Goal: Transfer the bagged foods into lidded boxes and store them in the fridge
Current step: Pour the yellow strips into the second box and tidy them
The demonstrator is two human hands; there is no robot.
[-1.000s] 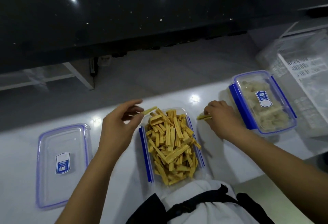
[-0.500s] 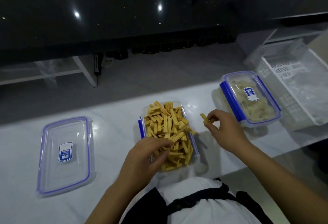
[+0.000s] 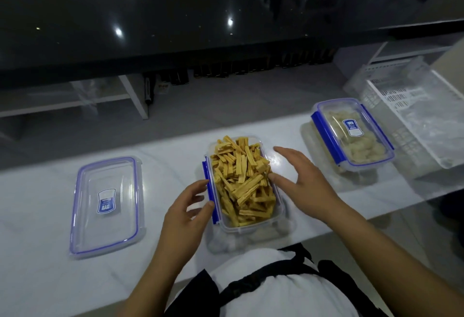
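A clear open box (image 3: 280, 212) with blue side clips stands in the middle of the white counter, heaped with yellow food sticks (image 3: 242, 178). My left hand (image 3: 187, 212) rests against its left side, thumb and fingertips at the blue clip. My right hand (image 3: 302, 179) lies at the box's right side with fingers spread and straight, thumb touching the sticks at the rim. The box's clear lid (image 3: 106, 206) with a blue seal lies flat to the left. A second box (image 3: 351, 135), lidded and clipped, with pale food inside, stands at the right.
An empty clear plastic bag (image 3: 411, 118) lies at the far right of the white counter (image 3: 50, 279). Beyond the counter's far edge are a grey floor and a black glossy surface. The counter's near edge runs just before my body.
Both hands have let go of loose sticks, which now lie in the box. My left hand moved from the heap to the box's left side, and my right hand came to its right side.
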